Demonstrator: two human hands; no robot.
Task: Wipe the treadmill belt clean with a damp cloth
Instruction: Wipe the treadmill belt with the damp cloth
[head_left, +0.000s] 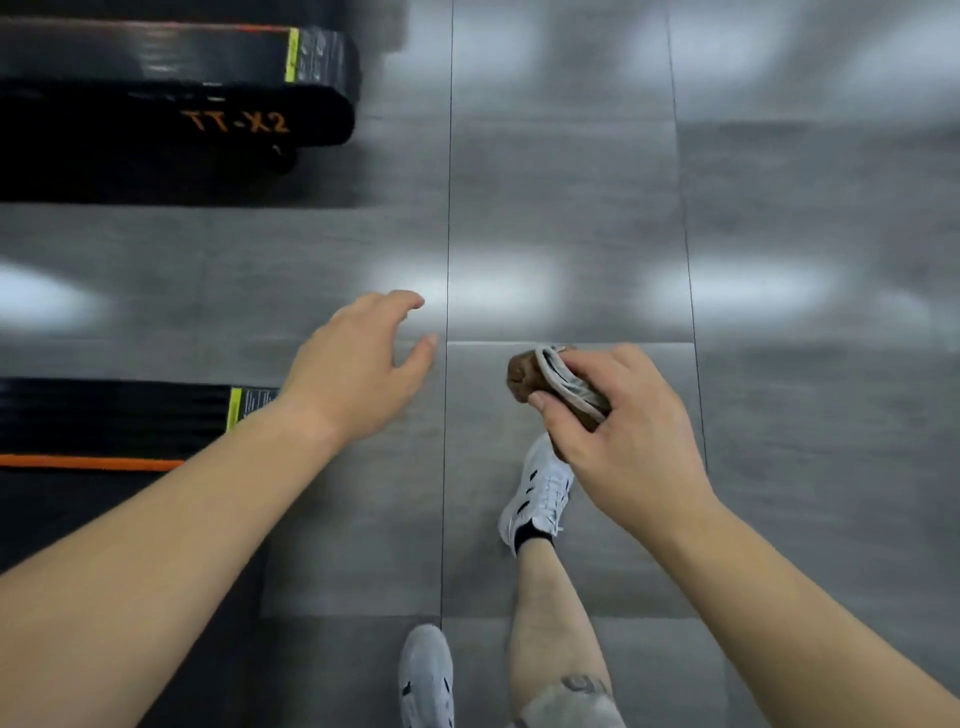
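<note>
Counting: two treadmills, one cloth, two hands, two white shoes. The far treadmill is lying at upper left, showing orange "TT-X2" lettering on its side. The near treadmill is sitting at the left edge, partly under the left forearm. Both are running their long axis left-right across the view, with their ends pointing right (blurred, belt detail hard to make out).

The cloth is bunched into a wad, brown with a grey band. Its long axis is running diagonally, the brown end poking up-left out of the grip. The right hand is clenching its fingers around it, holding it above the grey tiled floor, well apart from both treadmills.

The left hand is hovering just past the near treadmill's end, fingers loosely curved and gripping nothing.

The front shoe is showing just below the cloth hand, and the rear shoe is at the bottom edge.
</note>
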